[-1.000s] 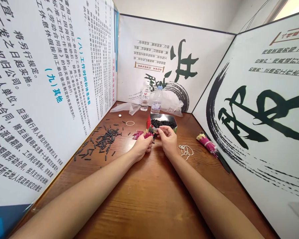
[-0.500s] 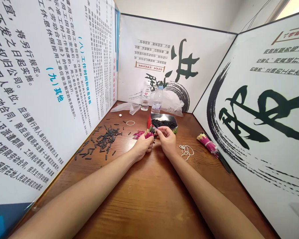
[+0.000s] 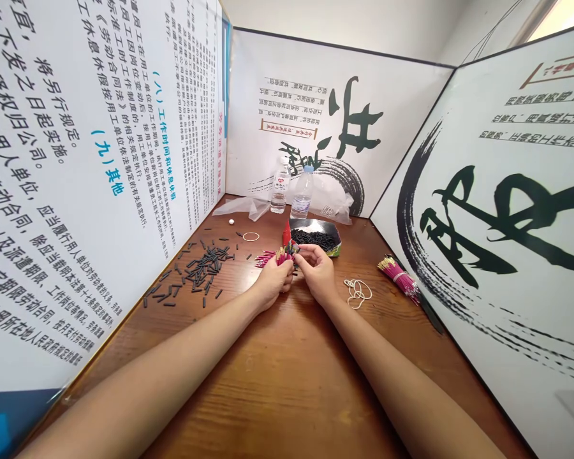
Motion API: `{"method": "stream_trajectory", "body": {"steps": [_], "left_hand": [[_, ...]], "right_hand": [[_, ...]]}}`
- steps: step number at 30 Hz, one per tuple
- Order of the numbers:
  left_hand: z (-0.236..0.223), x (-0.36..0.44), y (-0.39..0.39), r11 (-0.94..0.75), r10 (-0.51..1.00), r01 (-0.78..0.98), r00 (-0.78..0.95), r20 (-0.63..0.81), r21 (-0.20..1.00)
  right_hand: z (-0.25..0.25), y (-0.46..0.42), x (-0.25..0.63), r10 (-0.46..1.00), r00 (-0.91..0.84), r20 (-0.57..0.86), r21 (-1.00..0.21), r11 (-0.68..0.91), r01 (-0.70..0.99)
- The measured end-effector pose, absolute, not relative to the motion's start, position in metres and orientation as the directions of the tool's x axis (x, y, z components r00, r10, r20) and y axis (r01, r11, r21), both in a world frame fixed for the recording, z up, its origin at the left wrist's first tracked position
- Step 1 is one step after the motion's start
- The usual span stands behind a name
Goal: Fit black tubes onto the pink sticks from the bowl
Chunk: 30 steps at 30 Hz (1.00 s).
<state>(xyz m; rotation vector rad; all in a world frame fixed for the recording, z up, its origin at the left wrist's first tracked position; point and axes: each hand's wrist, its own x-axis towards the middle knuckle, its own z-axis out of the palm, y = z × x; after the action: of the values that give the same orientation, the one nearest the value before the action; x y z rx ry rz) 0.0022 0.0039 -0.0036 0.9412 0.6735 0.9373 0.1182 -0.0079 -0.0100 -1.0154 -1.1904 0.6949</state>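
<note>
My left hand (image 3: pixel 273 282) is closed round a small bunch of pink wires (image 3: pixel 283 257) with bare metal tips, held just above the wooden table. My right hand (image 3: pixel 318 271) is beside it, fingertips pinched at the bunch's top end; what they pinch is too small to make out. A few loose pink wires (image 3: pixel 264 257) lie just left of the bunch. Right behind the hands stands an open box of short black tubes (image 3: pixel 314 237).
Several short black tubes (image 3: pixel 198 271) are scattered at the left by the printed panel. Rubber bands (image 3: pixel 358 290) lie right of my hands and a tied pink wire bundle (image 3: pixel 399 276) near the right panel. Two water bottles (image 3: pixel 300 193) and plastic bags (image 3: pixel 242 206) stand at the back.
My right hand has shifted slightly left, closer to the bunch in my left hand. Everything else stays put.
</note>
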Motion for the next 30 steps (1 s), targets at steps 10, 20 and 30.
{"method": "stream_trajectory", "body": {"steps": [10,20,30], "left_hand": [[-0.0036,0.0029,0.0024,0.250,0.896,-0.354,0.438,-0.077,0.901],[-0.0050,0.0034,0.0022,0.238,0.905,-0.358,0.420,-0.072,0.903],[-0.0070,0.0034,0.0030,0.245,0.904,-0.367,0.420,-0.075,0.898]], "right_hand": [[-0.0084,-0.0092,0.1174,0.878,0.273,0.393,-0.919,0.388,0.074],[-0.0126,-0.0061,0.1179,0.890,0.280,0.360,-0.932,0.356,0.064],[-0.0137,-0.0056,0.1183,0.900,0.257,0.352,-0.936,0.346,0.069]]}}
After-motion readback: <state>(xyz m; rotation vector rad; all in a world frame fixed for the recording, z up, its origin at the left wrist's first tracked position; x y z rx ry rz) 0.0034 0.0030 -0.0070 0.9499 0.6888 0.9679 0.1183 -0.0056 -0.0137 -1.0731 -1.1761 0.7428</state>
